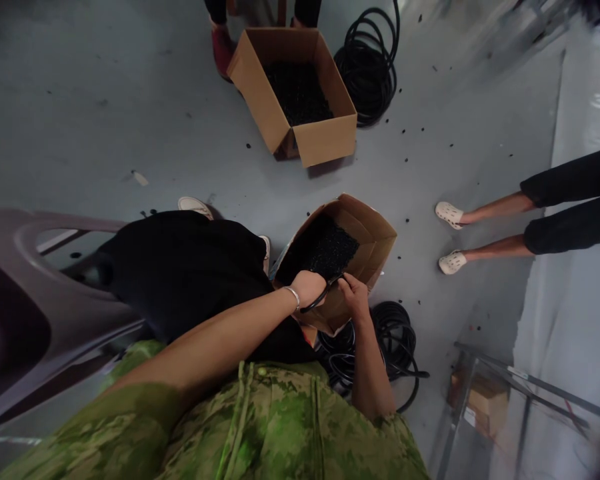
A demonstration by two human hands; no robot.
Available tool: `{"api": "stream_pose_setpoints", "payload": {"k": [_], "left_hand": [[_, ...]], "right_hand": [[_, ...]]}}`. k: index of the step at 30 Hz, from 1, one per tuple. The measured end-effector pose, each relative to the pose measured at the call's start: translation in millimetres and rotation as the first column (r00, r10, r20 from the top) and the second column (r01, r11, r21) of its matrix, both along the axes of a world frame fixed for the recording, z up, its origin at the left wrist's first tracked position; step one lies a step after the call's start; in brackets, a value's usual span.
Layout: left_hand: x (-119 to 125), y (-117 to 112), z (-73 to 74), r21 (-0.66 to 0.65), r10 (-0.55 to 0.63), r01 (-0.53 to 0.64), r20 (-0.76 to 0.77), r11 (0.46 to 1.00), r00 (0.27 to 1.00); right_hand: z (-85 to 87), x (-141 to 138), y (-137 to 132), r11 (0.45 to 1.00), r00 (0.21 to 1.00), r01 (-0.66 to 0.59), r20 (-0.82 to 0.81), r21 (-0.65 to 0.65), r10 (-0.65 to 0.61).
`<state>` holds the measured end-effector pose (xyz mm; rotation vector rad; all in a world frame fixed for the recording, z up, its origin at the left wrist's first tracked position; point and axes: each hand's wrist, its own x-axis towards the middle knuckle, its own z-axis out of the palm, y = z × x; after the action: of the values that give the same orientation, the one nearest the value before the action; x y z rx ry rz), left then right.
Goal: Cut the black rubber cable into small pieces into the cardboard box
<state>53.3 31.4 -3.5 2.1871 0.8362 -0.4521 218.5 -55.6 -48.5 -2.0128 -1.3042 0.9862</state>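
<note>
My left hand [309, 288], with a silver bracelet at the wrist, is closed around what look like black-handled scissors [314, 305], a dark curved loop showing below the fingers. Close on its right, my right hand [354, 293] pinches a thin black tube [336, 279], mostly hidden by the fingers. Both hands are over the near side of an open cardboard box [375, 230]. Inside it lies a heap of small black pieces [330, 247]. A coil of black tubing [395, 333] rests on the floor beneath my right forearm.
Ahead stands another cardboard box [325, 141] of black pieces, with a second black coil [365, 80] beside it. A person's feet in pale clogs [450, 215] are at right; another person's legs are behind the far box. A grey plastic chair [10, 233] is at left.
</note>
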Motion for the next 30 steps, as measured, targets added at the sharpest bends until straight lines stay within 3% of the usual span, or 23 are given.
{"api": "stream_pose_setpoints", "payload": {"k": [13, 22, 30], "left_hand": [[-1, -1, -0.3, 0.007, 0.03, -0.029, -0.026, 1.0, 0.999], [-2, -2, -12.8, -0.025, 0.0, -0.002, -0.09, 1.0, 0.996], [-3, -1, -16.4, 0.0, -0.03, 0.03, -0.032, 1.0, 0.999]], "right_hand": [[-17.7, -2, 1, 0.999, 0.992, 0.006, 0.127, -0.036, -0.001], [-22.3, -11, -5, 0.988, 0.957, -0.143, 0.248, -0.056, 0.152], [-23.7, -12, -5, 0.986, 0.955, -0.145, 0.251, -0.079, 0.16]]}}
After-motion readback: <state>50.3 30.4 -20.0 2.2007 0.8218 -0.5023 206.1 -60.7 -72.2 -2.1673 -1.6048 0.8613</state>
